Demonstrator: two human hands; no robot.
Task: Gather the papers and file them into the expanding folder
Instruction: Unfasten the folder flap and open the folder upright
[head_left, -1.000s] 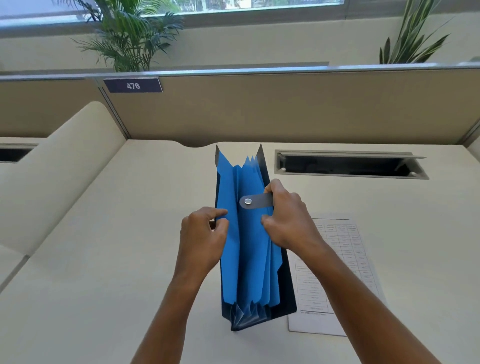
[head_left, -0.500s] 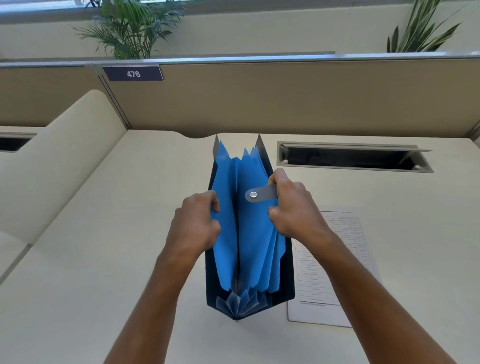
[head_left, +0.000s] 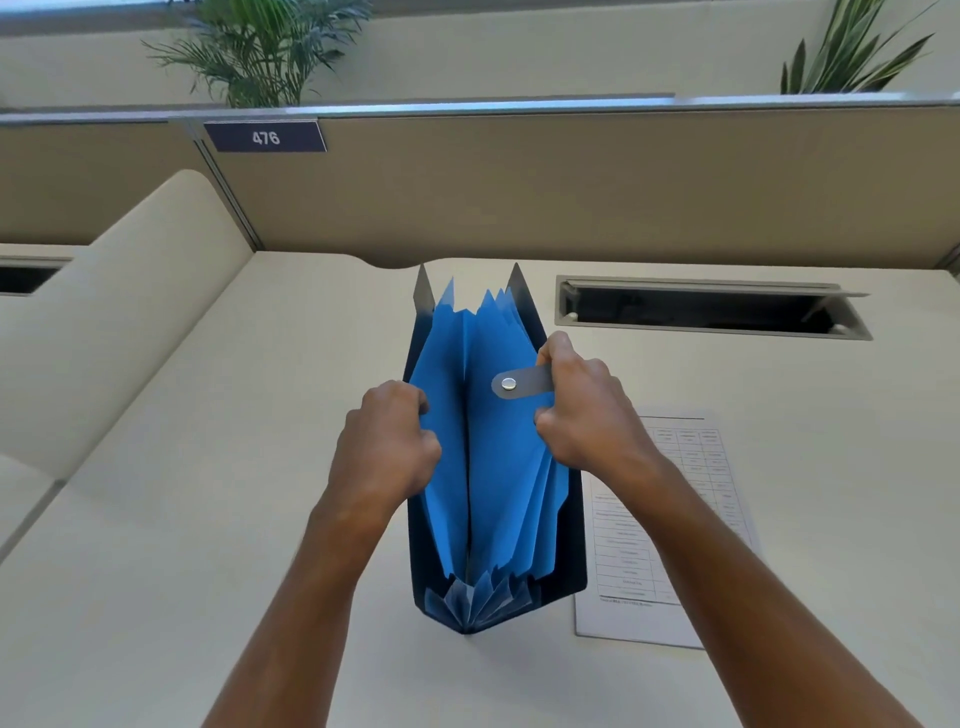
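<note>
A: Beige desk (head_left: 218, 493) is sitting under a tan partition (head_left: 571, 192), which is carrying a dark plate reading 476 (head_left: 265, 137). Two plants (head_left: 260, 47) are showing behind it. An open cable slot (head_left: 711, 312) is lying along the desk's far edge, right of centre.

B: Noting the task items?

A: Expanding folder (head_left: 493, 467) is standing upright mid-desk, dark covers spread, blue pockets fanning open at the top. Left hand (head_left: 387, 447) is curling closed on the left cover's edge, fingers pinching it. Right hand (head_left: 584, 410) is closing around the right cover, thumb and fingers clamping near the grey strap with its metal snap (head_left: 509, 384), which is sticking out over the pockets.

B: Papers?

A: One printed sheet (head_left: 675, 545) is lying flat on the desk just right of the folder, partly under the right forearm, its near-left part tucked behind the folder's right cover. Print is too small to read.
</note>
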